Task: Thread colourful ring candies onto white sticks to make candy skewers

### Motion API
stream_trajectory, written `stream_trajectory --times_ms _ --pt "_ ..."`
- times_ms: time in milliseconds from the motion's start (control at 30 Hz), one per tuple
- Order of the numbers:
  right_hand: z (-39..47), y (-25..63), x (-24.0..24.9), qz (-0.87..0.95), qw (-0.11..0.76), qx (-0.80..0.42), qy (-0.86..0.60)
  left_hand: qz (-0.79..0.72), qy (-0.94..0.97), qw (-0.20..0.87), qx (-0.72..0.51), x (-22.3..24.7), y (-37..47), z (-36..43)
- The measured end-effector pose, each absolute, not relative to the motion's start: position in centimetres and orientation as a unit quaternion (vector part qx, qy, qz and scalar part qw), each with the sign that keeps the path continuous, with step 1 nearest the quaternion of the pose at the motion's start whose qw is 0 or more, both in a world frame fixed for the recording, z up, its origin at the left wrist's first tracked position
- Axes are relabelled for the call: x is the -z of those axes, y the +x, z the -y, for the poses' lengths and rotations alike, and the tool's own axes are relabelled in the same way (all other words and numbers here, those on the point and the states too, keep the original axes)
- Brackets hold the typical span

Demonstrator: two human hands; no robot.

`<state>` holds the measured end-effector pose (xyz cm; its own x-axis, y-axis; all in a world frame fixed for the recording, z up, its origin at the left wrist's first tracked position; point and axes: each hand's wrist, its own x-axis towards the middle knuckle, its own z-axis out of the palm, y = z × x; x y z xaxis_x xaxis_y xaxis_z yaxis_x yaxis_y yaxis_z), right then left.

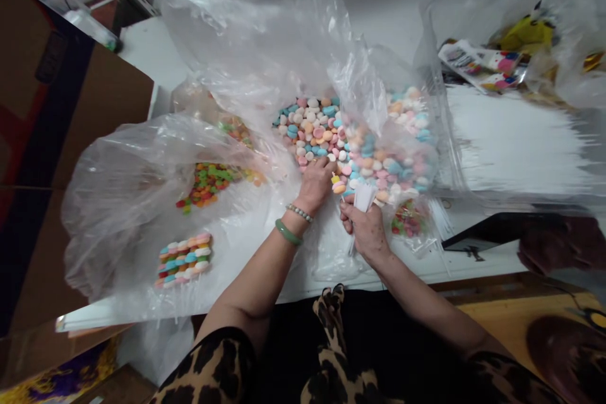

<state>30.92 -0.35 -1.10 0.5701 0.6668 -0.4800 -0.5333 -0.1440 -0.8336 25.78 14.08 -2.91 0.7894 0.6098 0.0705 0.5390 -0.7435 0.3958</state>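
My left hand [316, 184], with a beaded bracelet and a green bangle at the wrist, reaches to the near edge of a pile of pastel candies [315, 129] in a clear plastic bag. Its fingers are curled down among the candies, so what they pinch is hidden. My right hand [367, 225] is closed round a bundle of white sticks [363, 197]. From its thumb side rises a stick with a few candies [338, 184] threaded on it, yellow, pink and orange. Finished-looking candy skewers [184, 260] lie in rows on the plastic at the left.
Small red, green and orange gummies [211, 183] lie in another open bag left of centre. A clear tub [442, 158] at the right holds many white sticks [516, 145] and wrappers. A small bag of gummies [409, 219], a dark tablet-like object [497, 230] and a cardboard box [113, 85] flank the work.
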Motion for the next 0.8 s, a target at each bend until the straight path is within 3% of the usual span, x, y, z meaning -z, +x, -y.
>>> stream_trajectory --times_ms 267,400,533,633,800 --pt "0.4 30.7 0.3 0.051 0.646 -0.465 -0.603 -0.235 0.919 0.293 -0.121 3.5 25.3 -16.1" --pt "0.8 30.9 -0.2 0.072 0.638 -0.459 -0.614 -0.31 0.877 0.334 -0.152 2.7 24.9 -15.6" --pt "1.9 31.7 -0.7 0.157 0.569 -0.432 -0.682 -0.428 0.661 0.553 -0.272 0.7 21.9 -13.3" --pt "2.5 31.2 -1.0 0.317 0.476 -0.37 -0.732 -0.397 0.43 0.759 -0.285 -0.9 18.1 -11.3" --pt "2.5 28.0 -1.4 0.497 0.389 -0.327 -0.704 -0.373 0.257 0.837 -0.307 -1.7 12.9 -8.8"
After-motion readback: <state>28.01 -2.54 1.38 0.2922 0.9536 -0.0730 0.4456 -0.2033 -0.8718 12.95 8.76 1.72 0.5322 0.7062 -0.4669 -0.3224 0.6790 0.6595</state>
